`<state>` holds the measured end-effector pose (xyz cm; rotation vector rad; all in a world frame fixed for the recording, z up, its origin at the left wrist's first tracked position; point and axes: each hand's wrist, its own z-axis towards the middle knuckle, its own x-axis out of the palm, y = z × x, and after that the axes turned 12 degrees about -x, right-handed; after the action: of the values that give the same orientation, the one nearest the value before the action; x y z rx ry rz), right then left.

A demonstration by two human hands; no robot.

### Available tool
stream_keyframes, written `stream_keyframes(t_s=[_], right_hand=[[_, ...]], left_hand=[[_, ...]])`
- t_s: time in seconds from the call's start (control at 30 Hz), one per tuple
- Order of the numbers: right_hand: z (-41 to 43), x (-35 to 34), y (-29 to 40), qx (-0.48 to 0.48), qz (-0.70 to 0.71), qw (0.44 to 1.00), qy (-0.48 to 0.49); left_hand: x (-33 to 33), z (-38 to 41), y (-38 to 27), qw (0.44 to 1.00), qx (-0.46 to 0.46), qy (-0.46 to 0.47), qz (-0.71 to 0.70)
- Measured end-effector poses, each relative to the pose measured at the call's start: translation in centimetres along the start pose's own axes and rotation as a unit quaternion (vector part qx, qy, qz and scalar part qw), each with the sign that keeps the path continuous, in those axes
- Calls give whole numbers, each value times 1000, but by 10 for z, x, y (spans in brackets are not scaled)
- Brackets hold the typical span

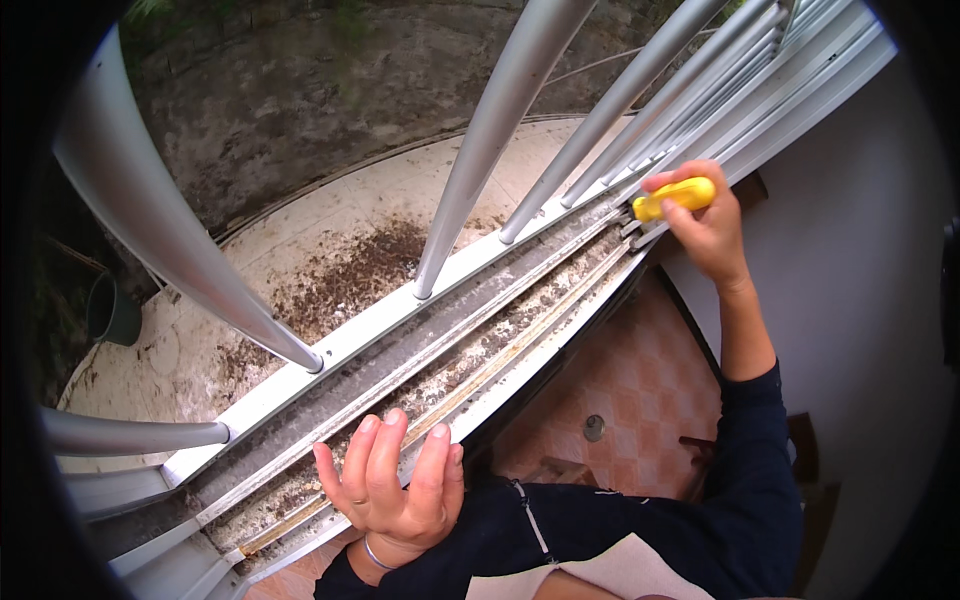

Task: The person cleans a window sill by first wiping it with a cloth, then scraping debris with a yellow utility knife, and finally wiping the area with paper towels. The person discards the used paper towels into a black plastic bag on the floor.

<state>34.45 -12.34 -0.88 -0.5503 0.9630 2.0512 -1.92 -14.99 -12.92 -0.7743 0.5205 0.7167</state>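
My right hand [705, 225] grips the yellow handle [679, 199] of a small hand tool with a dark collar. Its working end is down at the far right of a sliding-window track [517, 330] and too hidden to name. Dark crumbly dirt and pale flakes lie along the channel between the track's raised rails. My left hand [401, 476] is palm up over the near-left part of the track, fingers apart and holding nothing. A ring and a thin bracelet are on it.
Silver metal bars [499, 142] rise from the outer white frame. Beyond them is a pale ledge [187, 382] strewn with dark soil, with a dark green pot [112, 311] on it. Inside, a tiled floor [630, 360] with a round drain [593, 428] lies below. A white wall [832, 285] stands at right.
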Motion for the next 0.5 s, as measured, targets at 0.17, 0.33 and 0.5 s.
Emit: stream_keyframes(t_s=[0.17,0.33,0.5], right_hand=[[1,-6,-12,-10,-89,996,-17],[-8,14,-11,-58,-46,997,-22],[-7,7,-12,-9,-102,994,34]], left_hand=[[0,0,-2,1000,0,4,2],[-3,0,-2,1000,1,20,10],[-1,3,-3,1000,0,11,2]])
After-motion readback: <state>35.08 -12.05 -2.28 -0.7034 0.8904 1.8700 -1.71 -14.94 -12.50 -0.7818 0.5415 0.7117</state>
